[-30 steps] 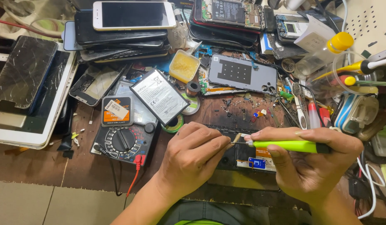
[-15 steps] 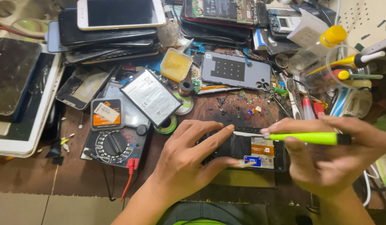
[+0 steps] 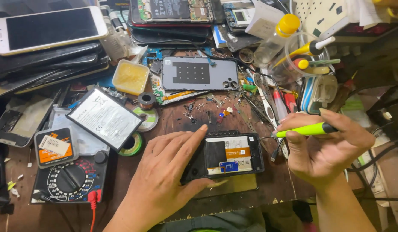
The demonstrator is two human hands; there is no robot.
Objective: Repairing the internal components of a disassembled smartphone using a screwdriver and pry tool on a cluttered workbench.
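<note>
Left hand (image 3: 164,180): flat on the opened phone (image 3: 226,155) at lower centre of the frame, fingers spread, thumb under its lower edge, pinning it to the bench rather than gripping it.
Right hand (image 3: 323,148): closed around a lime-green screwdriver (image 3: 304,129) at right of centre, its thin tip lying level and pointing left, right at the phone's upper right corner.
Opened phone: back off, insides up, with a black patch, an orange label and a small blue part showing.
Around it: a white battery (image 3: 105,117) and a black multimeter (image 3: 68,174) to the left, a grey back cover (image 3: 199,74) above, loose screws and scraps (image 3: 207,109) between.
Upper left: a stack of phones (image 3: 48,47), a white one on top.
Risk, slip: I'd say the tip could skid off the corner and gouge the board, since only a flat palm steadies the phone.
Risk, lost parts: any freed screw could vanish among the scraps scattered just above.
Risk, cable: a red multimeter lead (image 3: 94,206) trails by the left wrist and could snag.
</note>
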